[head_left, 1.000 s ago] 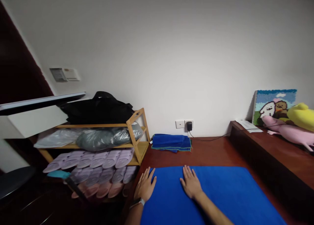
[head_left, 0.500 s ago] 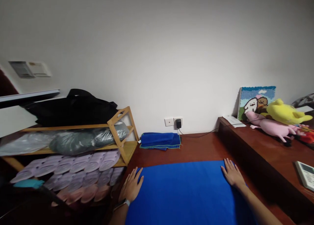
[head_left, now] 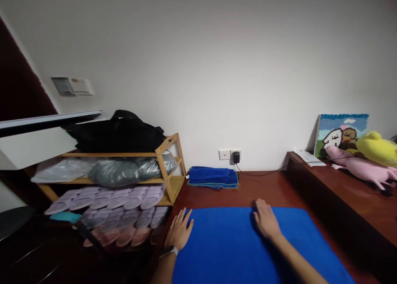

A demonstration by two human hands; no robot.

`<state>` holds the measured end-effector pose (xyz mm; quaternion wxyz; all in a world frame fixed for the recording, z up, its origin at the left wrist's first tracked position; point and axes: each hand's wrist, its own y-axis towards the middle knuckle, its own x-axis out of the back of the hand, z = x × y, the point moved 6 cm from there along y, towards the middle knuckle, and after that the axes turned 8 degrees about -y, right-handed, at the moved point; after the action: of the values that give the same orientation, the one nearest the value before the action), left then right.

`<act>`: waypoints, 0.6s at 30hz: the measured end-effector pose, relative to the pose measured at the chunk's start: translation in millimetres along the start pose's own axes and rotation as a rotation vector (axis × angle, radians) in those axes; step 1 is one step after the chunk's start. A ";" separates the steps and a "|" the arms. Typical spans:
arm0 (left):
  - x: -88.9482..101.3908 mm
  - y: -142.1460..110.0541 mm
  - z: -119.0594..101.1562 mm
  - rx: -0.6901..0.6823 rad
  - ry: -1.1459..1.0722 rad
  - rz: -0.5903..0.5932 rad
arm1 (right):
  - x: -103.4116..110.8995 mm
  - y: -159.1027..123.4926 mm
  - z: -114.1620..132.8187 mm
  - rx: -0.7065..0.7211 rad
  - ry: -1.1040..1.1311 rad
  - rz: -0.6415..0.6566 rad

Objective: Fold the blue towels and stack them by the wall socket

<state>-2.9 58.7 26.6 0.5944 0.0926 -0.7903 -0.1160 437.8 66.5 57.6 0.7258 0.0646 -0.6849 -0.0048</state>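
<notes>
A blue cloth (head_left: 223, 242) lies spread flat on the reddish-brown wooden surface (head_left: 263, 189). My left hand (head_left: 179, 231) rests open at the cloth's far left corner, fingers stretched forward, a watch (head_left: 169, 251) on its wrist. Over the far edge of the cloth, right of its middle, is my right hand (head_left: 267, 220), flat with the fingers held out and nothing in it. Farther back, against the wall, sits a folded stack of blue cloths (head_left: 212, 177) with yellow-green edging.
A wooden rack (head_left: 172, 184) at left holds slippers (head_left: 125, 197), plastic-wrapped items (head_left: 124, 172) and a black bag (head_left: 119, 133). A plug (head_left: 236, 156) with a cord is in the wall. Plush toys (head_left: 361, 166) and a picture (head_left: 344, 129) stand on the raised ledge at right.
My right hand has moved left along the cloth's far edge, away from the right corner. My left hand stays at the left corner. The view has turned slightly left.
</notes>
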 end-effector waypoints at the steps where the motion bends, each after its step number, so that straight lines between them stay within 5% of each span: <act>1: 0.0 -0.4 0.0 0.002 -0.001 -0.003 | 1.9 -1.0 45.8 0.096 0.079 0.000; 5: -0.4 -1.2 0.6 0.008 -0.004 0.004 | -8.2 -10.4 196.7 0.398 0.293 0.083; 7: -0.9 -1.2 1.7 0.013 -0.002 0.015 | -16.3 -11.6 232.5 0.454 0.329 0.107; 9: -1.1 -1.0 2.9 0.020 0.000 0.021 | -21.8 -8.9 237.0 0.450 0.328 0.116; 13: -0.9 0.4 4.0 0.013 -0.005 0.013 | -23.5 -1.6 167.3 0.344 0.247 0.121; 18: -2.2 3.8 6.2 0.001 -0.005 0.000 | -28.9 -4.2 -7.1 0.081 0.096 0.097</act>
<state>-8.3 63.5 24.1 0.5922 0.0927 -0.7920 -0.1156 443.5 65.6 28.0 0.7539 0.0609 -0.6513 0.0609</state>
